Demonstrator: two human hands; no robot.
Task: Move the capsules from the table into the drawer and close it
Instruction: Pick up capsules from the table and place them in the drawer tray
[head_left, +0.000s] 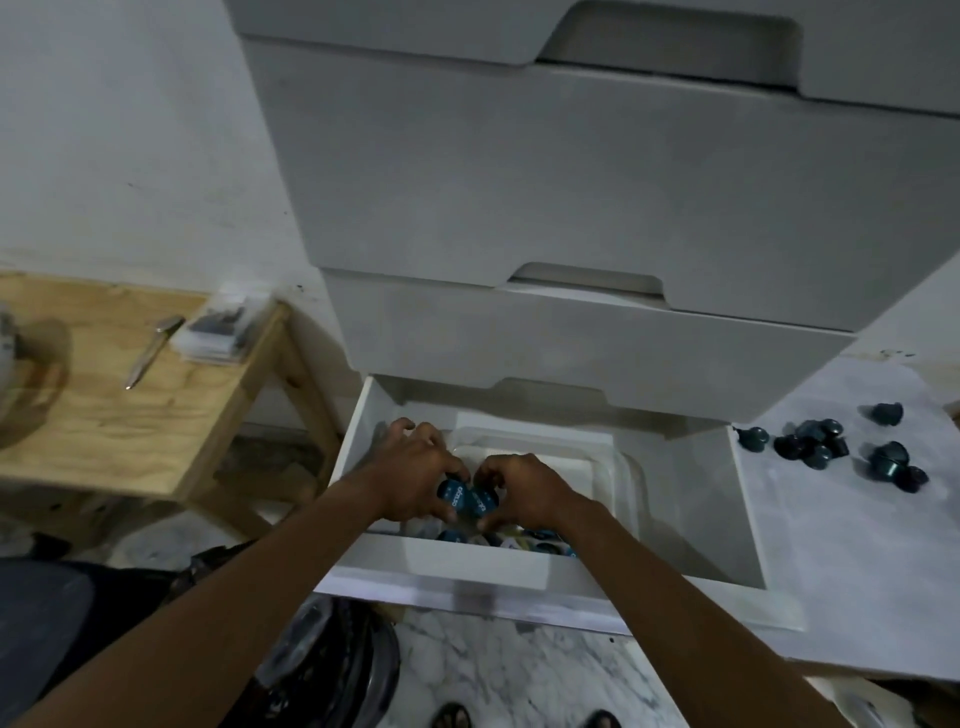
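Our left hand (415, 480) and right hand (524, 493) grip capsules (467, 500) inside the open drawer (441, 564). More capsules (815, 447) sit on the worktop (857, 545).

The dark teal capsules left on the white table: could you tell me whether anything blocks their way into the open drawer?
Nothing visible does. The dark teal capsules lie beside the open white drawer, whose right side is bare.

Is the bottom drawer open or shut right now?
Open. The bottom drawer is pulled out from under the cabinet, its inside exposed, and both hands are inside it holding capsules.
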